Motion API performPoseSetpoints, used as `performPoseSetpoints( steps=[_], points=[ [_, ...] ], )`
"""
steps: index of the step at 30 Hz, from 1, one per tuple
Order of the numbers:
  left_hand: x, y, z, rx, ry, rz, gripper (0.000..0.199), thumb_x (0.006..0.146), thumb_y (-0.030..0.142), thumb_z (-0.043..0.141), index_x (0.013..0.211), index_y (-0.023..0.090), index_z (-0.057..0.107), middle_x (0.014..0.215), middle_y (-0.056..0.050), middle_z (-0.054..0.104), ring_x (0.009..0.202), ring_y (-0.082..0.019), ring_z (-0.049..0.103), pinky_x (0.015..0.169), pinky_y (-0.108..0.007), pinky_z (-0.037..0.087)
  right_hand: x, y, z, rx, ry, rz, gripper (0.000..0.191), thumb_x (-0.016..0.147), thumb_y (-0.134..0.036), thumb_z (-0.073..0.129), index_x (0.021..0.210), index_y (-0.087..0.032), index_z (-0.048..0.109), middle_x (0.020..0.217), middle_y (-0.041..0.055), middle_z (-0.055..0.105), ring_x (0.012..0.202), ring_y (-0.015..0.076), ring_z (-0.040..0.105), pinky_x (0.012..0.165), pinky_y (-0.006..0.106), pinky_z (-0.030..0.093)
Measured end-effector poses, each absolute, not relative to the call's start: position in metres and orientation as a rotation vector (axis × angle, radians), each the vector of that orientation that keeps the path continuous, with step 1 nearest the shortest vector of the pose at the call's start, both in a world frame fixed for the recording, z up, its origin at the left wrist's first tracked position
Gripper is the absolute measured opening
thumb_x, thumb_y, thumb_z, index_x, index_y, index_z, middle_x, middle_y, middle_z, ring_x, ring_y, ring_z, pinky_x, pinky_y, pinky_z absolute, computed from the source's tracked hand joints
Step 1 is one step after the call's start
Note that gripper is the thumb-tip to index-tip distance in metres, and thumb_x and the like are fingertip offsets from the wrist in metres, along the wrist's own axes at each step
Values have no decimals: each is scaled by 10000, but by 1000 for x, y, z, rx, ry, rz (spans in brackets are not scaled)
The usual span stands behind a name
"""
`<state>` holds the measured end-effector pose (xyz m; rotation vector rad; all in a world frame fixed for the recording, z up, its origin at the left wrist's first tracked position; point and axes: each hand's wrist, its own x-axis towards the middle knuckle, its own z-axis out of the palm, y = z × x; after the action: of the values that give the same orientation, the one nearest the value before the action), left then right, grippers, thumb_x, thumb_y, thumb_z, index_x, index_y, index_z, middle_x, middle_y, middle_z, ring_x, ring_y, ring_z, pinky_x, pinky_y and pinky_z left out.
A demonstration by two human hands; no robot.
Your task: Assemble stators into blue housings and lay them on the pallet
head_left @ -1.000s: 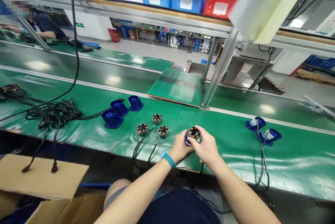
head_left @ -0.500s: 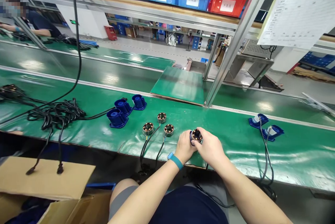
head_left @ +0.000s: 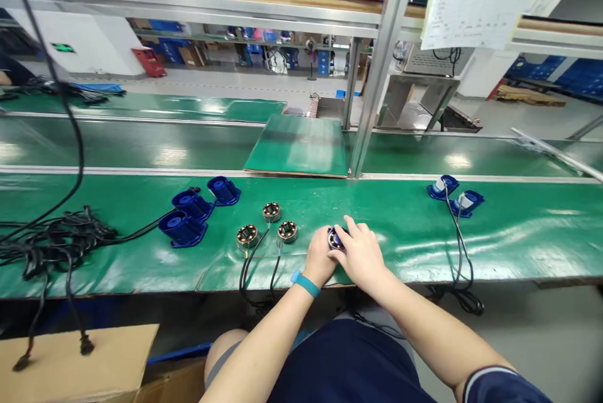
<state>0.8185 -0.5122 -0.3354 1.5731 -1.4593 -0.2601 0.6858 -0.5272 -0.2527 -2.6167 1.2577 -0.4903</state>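
Observation:
My left hand (head_left: 321, 257) is wrapped around a blue plastic motor housing (head_left: 331, 241) at the front of the green bench. A ring-shaped stator with copper windings (head_left: 337, 238) shows in its top, partly covered by fingers. My right hand (head_left: 365, 257) lies over it from the right, thumb and fingers pressed against the stator and the rim. To the left, three loose stators (head_left: 247, 236) rest on the bench, with black leads hanging over the front edge. Three blue housings (head_left: 183, 230) stand farther left.
Two blue housings with white labels (head_left: 467, 203) and black cables sit at the right. A heap of black cables (head_left: 70, 240) lies at the left, above a cardboard box (head_left: 80, 359). A metal post (head_left: 372, 89) and a raised green board (head_left: 301, 145) stand behind.
The view has turned right and downward. The stator sits lower against the blue housing, and my right hand has shifted from gripping its side to lying over the top.

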Motion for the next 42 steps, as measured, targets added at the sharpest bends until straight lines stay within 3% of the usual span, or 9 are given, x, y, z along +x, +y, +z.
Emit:
performPoseSetpoints(
  steps=[5,8,10,15,20,26,33,37,42],
  points=[
    [809,-468,-340,1559,-1386,-246,483,816,322,691,1261,215,539,1192,-128,655,1092,-290,641,941,-470,548,670,-538,-293,-2461,1028,-755,680,807,-273,788,1415,-177,500,1514,186,439,1310,328,483,1093,532,431],
    [799,-409,-356,1511,-1422,-322,148,902,332,611,1034,275,647,941,-72,689,840,-238,678,767,-402,586,666,-544,-311,-2310,988,-912,654,777,-272,819,1351,-180,518,1391,160,553,1283,292,511,1104,485,429],
    [789,-384,-369,1547,-1532,-580,142,913,376,596,988,283,673,885,-65,704,780,-238,690,706,-389,595,670,-546,-315,-2284,981,-934,601,771,-272,822,1295,-186,540,1290,135,609,1197,276,557,1062,457,458],
    [757,-399,-376,1494,-1652,-1050,381,897,478,563,1150,205,642,1203,-152,697,1144,-320,658,983,-504,536,687,-545,-303,-2308,918,-871,498,766,-237,802,1200,-177,565,1178,106,646,1078,257,574,987,418,483],
    [748,-412,-322,1378,-1382,-1250,381,982,509,391,830,223,591,806,-71,716,804,-226,683,817,-387,537,704,-574,-259,-2293,919,-1063,451,774,-267,779,1165,-185,572,1149,108,647,1052,259,579,975,420,475],
    [753,-407,-260,1106,-718,-1618,530,865,679,546,1079,197,488,663,16,640,543,-176,661,559,-276,507,723,-625,-252,-2263,1073,-1122,519,786,-308,780,1218,-177,523,1176,130,641,1099,273,590,992,426,466],
    [746,-402,-283,1141,-533,-1529,611,768,681,661,1049,165,496,577,59,560,416,-115,532,439,-230,457,730,-622,-299,-2366,1179,-755,541,766,-285,814,1218,-165,541,1098,121,679,1036,257,636,927,376,493],
    [747,-396,-267,1067,-562,-1544,619,787,655,672,1120,166,488,628,54,571,459,-121,541,504,-271,486,731,-625,-276,-2381,1188,-704,478,749,-301,823,1139,-185,572,1029,92,688,959,247,649,869,357,504],
    [741,-384,-254,1104,-698,-1493,546,820,548,699,1142,149,512,733,6,622,742,-149,619,809,-316,450,727,-628,-256,-2339,1134,-1146,514,779,-446,772,1154,-178,544,1097,127,660,1002,276,626,903,401,492]
  ],
)
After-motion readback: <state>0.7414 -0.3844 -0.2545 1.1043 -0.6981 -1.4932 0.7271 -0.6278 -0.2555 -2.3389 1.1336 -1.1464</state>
